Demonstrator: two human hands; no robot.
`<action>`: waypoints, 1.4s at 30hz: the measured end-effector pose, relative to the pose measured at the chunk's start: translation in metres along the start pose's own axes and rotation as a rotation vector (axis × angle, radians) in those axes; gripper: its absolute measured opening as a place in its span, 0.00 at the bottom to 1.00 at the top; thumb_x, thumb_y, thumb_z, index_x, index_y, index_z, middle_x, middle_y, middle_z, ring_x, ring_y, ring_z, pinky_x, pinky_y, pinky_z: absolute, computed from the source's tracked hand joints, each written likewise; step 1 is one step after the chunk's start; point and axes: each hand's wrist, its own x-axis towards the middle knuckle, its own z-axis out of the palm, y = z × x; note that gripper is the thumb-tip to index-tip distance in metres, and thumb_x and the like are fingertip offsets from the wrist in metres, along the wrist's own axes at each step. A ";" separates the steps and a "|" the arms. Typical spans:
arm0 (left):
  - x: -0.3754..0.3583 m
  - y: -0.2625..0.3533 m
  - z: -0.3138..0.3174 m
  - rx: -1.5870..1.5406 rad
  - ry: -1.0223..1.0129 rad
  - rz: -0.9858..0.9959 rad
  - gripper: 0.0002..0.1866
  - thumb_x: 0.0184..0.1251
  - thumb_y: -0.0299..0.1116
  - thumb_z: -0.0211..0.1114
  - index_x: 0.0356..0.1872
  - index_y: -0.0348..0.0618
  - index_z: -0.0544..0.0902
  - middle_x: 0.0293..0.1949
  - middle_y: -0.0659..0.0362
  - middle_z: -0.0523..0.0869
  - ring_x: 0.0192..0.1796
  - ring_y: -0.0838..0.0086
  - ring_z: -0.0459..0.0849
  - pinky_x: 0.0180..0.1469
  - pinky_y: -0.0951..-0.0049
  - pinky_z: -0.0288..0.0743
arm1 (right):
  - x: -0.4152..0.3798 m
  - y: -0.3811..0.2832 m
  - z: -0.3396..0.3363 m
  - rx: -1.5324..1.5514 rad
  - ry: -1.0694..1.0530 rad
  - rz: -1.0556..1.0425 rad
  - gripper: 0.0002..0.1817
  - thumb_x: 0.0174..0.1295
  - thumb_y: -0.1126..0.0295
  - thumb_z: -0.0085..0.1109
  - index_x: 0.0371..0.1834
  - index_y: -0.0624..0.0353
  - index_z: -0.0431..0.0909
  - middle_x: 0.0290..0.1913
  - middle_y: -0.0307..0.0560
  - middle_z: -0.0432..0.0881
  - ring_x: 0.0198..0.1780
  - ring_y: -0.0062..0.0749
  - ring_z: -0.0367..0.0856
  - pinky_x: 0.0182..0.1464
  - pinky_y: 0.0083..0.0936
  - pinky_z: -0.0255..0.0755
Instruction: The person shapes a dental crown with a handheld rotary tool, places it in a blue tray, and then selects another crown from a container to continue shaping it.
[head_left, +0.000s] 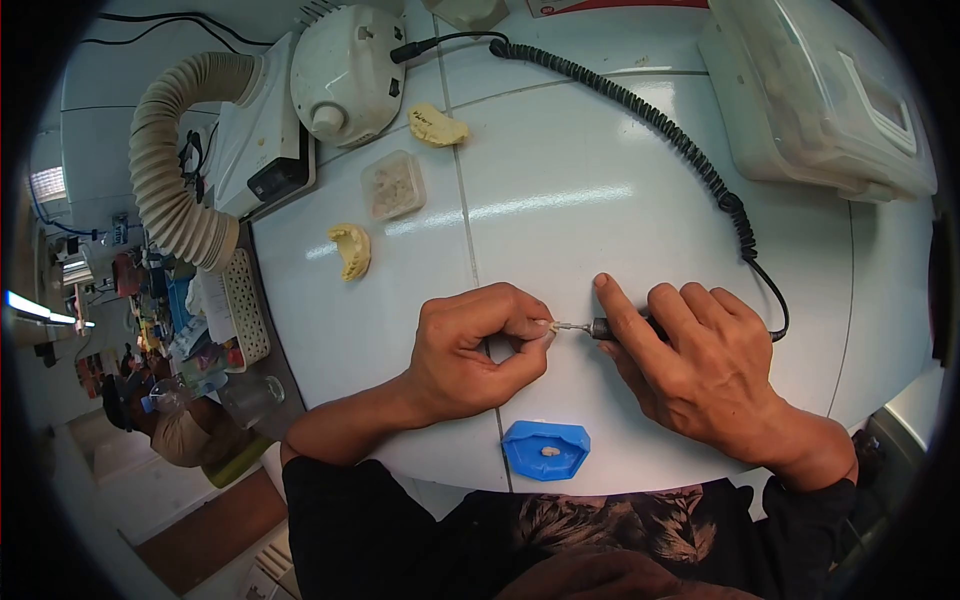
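My left hand (475, 355) pinches a small pale, tooth-like piece (553, 326) between thumb and fingertips; the fingers hide most of it. In my right hand (695, 370) lies a dark rotary handpiece (601, 328), its grip largely covered by my palm. My right index finger stretches out above the tool. The handpiece's thin metal bit (573, 326) points left, its tip right at the pale piece. Close to the table's front edge, below my hands, sits a blue tray (514, 452) with another small pale piece (550, 452) inside.
Two yellowish dental casts (437, 126) and a small clear box (393, 185) lie at the back left. Behind them stands a white control unit (345, 75), its coiled cord (640, 105) running to the handpiece. A ribbed hose (165, 150) curves at left; a lidded bin (810, 110) occupies the back right.
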 end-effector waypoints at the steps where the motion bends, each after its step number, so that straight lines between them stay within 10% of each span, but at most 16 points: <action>1: 0.000 0.000 0.000 0.004 0.001 0.001 0.05 0.62 0.16 0.76 0.36 0.32 0.87 0.39 0.52 0.96 0.39 0.72 0.96 0.42 0.75 0.88 | 0.001 0.001 0.001 -0.010 0.023 -0.012 0.23 0.78 0.55 0.67 0.67 0.58 0.91 0.32 0.37 0.74 0.29 0.26 0.75 0.31 0.27 0.67; 23: -0.007 0.002 0.002 0.034 0.101 0.030 0.05 0.79 0.21 0.72 0.50 0.33 0.90 0.41 0.61 0.93 0.42 0.84 0.89 0.44 0.78 0.83 | -0.004 -0.007 0.006 -0.041 0.157 0.189 0.15 0.84 0.55 0.63 0.56 0.54 0.87 0.32 0.48 0.87 0.29 0.46 0.89 0.30 0.42 0.81; 30: -0.010 0.000 0.008 0.556 0.216 0.466 0.08 0.73 0.18 0.73 0.49 0.39 0.91 0.42 0.56 0.92 0.40 0.66 0.94 0.40 0.68 0.88 | -0.009 -0.006 0.010 -0.156 0.173 0.280 0.18 0.86 0.53 0.58 0.49 0.56 0.87 0.34 0.53 0.90 0.30 0.53 0.92 0.34 0.50 0.85; 42: 0.001 0.001 0.000 0.727 0.107 0.338 0.06 0.71 0.21 0.76 0.45 0.42 0.90 0.43 0.55 0.92 0.46 0.59 0.94 0.50 0.63 0.90 | 0.002 0.012 -0.009 -0.097 0.018 0.276 0.19 0.87 0.54 0.54 0.51 0.58 0.86 0.31 0.62 0.90 0.35 0.62 0.92 0.39 0.55 0.84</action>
